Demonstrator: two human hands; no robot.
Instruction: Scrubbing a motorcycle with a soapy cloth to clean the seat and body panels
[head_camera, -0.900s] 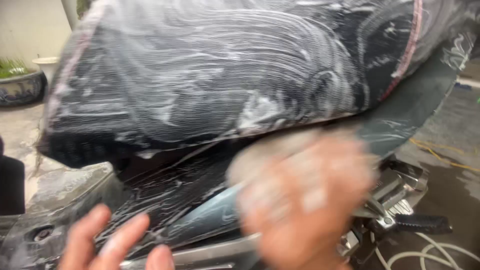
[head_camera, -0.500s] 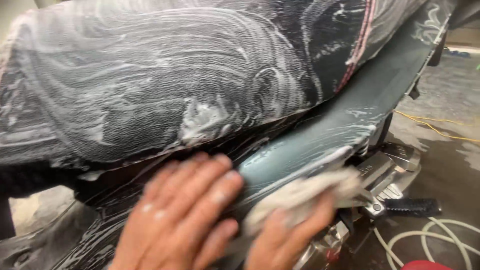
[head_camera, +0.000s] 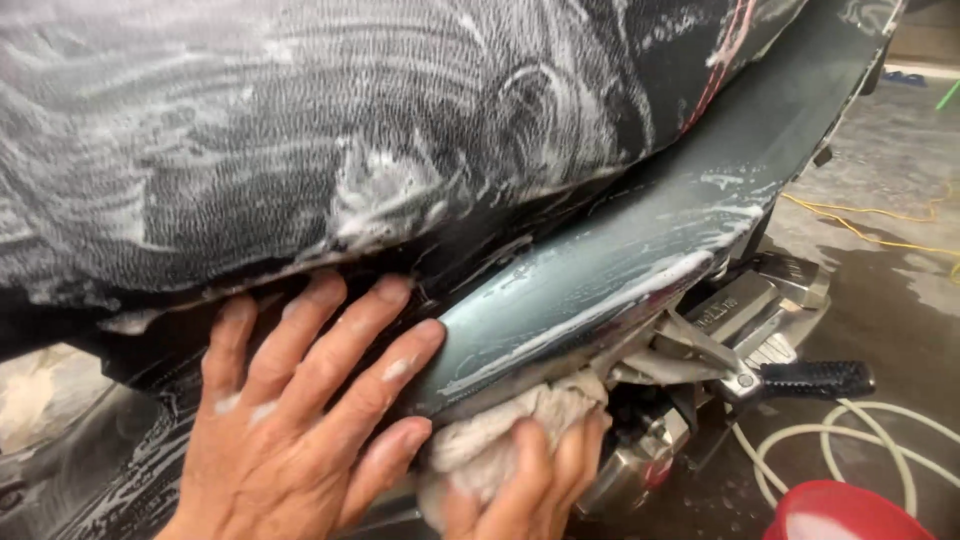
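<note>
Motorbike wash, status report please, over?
Left hand flat on soapy side panel. Right hand grips wet rag under panel edge. Footpeg close beside.

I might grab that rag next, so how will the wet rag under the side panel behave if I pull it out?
The rag looks limp: it bunches and folds in the right hand. It seems soaked, so probably heavy for its size and drippy. Suds on the panel and left hand suggest it is slippery.

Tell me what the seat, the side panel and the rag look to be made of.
Seat: black textured vinyl or leatherette, by its fine grain under soap streaks.
Side panel: glossy painted plastic, probably; smooth grey-green sheen.
Rag: soft woven or terry cloth, pale, bunched in the right hand.
</note>
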